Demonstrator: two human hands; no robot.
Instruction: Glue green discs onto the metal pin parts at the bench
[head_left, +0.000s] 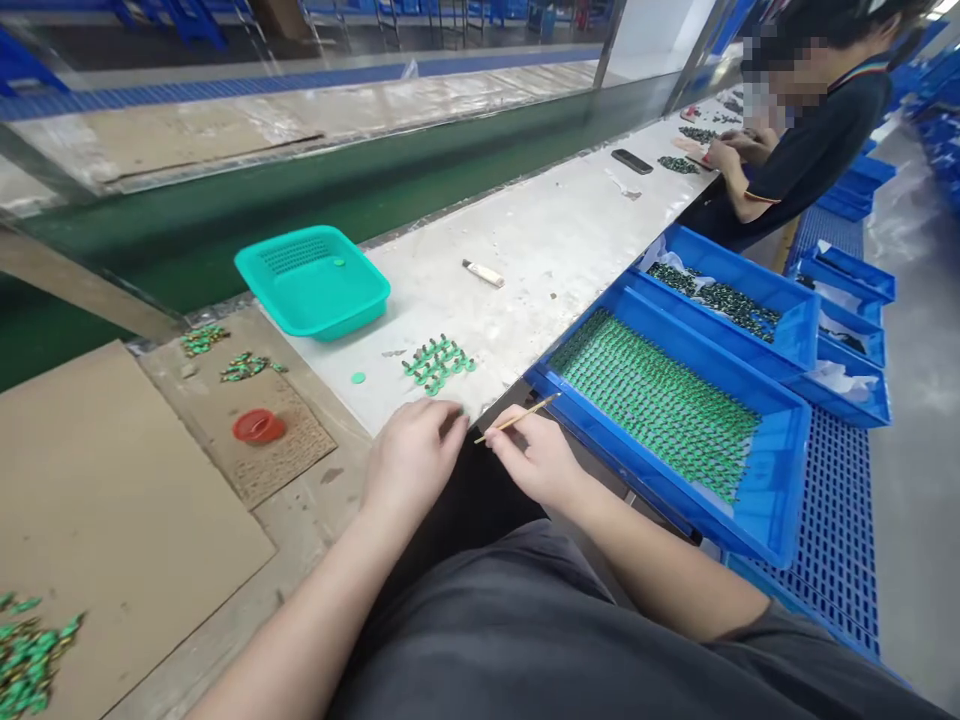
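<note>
My right hand (536, 460) pinches a thin wooden stick (517, 418) beside the front edge of the table. Close by on the left, my left hand (416, 445) rests at the table edge with its fingers curled and the thumb against them; anything between them is hidden. Just beyond it, a cluster of small green pieces with dark stems (437, 362) stands on the white tabletop. A single green disc (358, 378) lies left of that cluster. Farther back sits a turquoise plastic basket (322, 300) with a small green piece inside.
A blue tray (780, 480) full of green pieces is at my right, with another blue tray (795, 320) behind. An orange-red cup (259, 426) stands on cardboard at left, near green-and-gold piles (251, 367). A white-labelled tool (484, 273) lies mid-table. A co-worker (817, 150) works farther along.
</note>
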